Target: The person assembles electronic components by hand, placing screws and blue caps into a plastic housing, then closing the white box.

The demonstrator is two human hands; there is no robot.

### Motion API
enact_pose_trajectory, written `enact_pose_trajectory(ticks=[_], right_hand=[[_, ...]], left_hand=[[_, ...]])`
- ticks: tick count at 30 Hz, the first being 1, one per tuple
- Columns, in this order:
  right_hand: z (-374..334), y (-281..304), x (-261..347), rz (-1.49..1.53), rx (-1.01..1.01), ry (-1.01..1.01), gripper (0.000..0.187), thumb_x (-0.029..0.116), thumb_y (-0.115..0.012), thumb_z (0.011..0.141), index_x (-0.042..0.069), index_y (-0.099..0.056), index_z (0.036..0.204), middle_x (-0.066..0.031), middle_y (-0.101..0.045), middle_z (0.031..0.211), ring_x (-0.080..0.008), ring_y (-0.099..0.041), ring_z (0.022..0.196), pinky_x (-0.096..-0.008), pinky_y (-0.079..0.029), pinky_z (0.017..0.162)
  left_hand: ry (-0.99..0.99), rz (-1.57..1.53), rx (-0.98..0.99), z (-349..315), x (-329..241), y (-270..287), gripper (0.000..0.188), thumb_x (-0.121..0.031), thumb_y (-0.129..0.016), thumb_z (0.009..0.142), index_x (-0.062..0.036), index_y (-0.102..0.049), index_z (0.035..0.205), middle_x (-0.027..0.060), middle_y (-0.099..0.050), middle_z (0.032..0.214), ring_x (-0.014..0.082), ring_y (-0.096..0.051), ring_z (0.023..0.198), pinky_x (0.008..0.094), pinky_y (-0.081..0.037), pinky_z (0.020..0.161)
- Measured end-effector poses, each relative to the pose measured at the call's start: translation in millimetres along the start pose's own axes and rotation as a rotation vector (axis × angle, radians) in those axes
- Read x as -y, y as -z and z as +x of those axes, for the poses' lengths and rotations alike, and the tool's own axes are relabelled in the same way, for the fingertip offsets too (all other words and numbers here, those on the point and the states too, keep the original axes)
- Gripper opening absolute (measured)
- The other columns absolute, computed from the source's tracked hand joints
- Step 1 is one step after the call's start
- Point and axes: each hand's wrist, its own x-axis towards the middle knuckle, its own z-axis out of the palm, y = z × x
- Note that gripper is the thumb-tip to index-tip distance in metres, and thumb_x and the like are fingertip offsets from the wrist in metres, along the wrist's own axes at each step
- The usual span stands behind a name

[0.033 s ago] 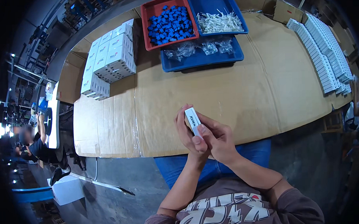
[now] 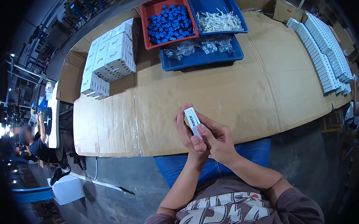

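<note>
A slim white box (image 2: 191,115) with dark lettering stands tilted between my two hands, just above the near edge of the cardboard-covered table (image 2: 174,90). My left hand (image 2: 183,129) wraps the box from the left, its fingers behind it and its thumb near the lower end. From the right, my right hand (image 2: 221,142) closes on it too, the thumb pressed against the lower part of the printed face. Fingers and palms hide the box's lower end and back.
Stacked white boxes (image 2: 106,59) stand at the far left. Beyond the middle are a red tray (image 2: 146,32) of blue parts, a blue tray (image 2: 239,15) of whitish pieces and a lower blue tray (image 2: 201,64) with clear bags. White rows of boxes (image 2: 323,51) line the right side. Another person (image 2: 40,146) works at left.
</note>
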Motion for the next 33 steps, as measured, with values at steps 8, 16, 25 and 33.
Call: enact_pose_trajectory(ticks=[8, 16, 25, 33], right_hand=[[-7.7, -2.3, 4.5, -0.238, 0.041, 0.203, 0.045, 0.017, -0.05, 0.112, -0.007, -0.05, 0.15, -0.0229, -0.058, 0.15, -0.0235, -0.058, 0.134, -0.0332, -0.045, 0.111], [-14.2, -7.9, 18.9, -0.261, 0.033, 0.196, 0.047, 0.025, -0.046, 0.113, -0.007, -0.054, 0.147, -0.0164, -0.065, 0.132, -0.0176, -0.062, 0.115, -0.0294, -0.049, 0.098], [-1.4, 10.8, 15.7, -0.112, 0.107, 0.157, 0.05, 0.029, -0.044, 0.114, -0.007, -0.056, 0.145, -0.0208, -0.057, 0.148, -0.0254, -0.057, 0.133, -0.0344, -0.044, 0.111], [14.3, 62.9, 43.1, -0.625, 0.296, 0.23, 0.066, 0.029, -0.072, 0.096, 0.003, -0.052, 0.153, -0.0182, -0.039, 0.16, -0.035, -0.047, 0.143, -0.0457, -0.041, 0.116]], left_hand=[[-0.038, 0.049, -0.035, -0.8, -7.7, 1.1, 0.081, -0.058, -0.042, 0.093, 0.0108, -0.05, 0.136, 0.026, -0.06, 0.128, 0.0385, -0.056, 0.121, 0.0499, -0.046, 0.105], [-0.175, 0.088, -0.052, 3.2, -10.5, 0.1, 0.081, -0.058, -0.043, 0.091, 0.01, -0.052, 0.134, 0.0255, -0.061, 0.124, 0.0383, -0.057, 0.118, 0.0511, -0.047, 0.101], [-0.042, 0.041, 0.004, -3.2, -8.0, -3.8, 0.108, -0.077, -0.048, 0.09, 0.0101, -0.035, 0.151, 0.0266, -0.048, 0.14, 0.0383, -0.046, 0.132, 0.0519, -0.037, 0.113], [0.564, -0.502, 0.213, -2.4, 2.4, 5.1, 0.116, -0.088, -0.048, 0.088, -0.0184, -0.005, 0.17, 0.0133, -0.043, 0.154, 0.0274, -0.046, 0.142, 0.0449, -0.038, 0.118]])
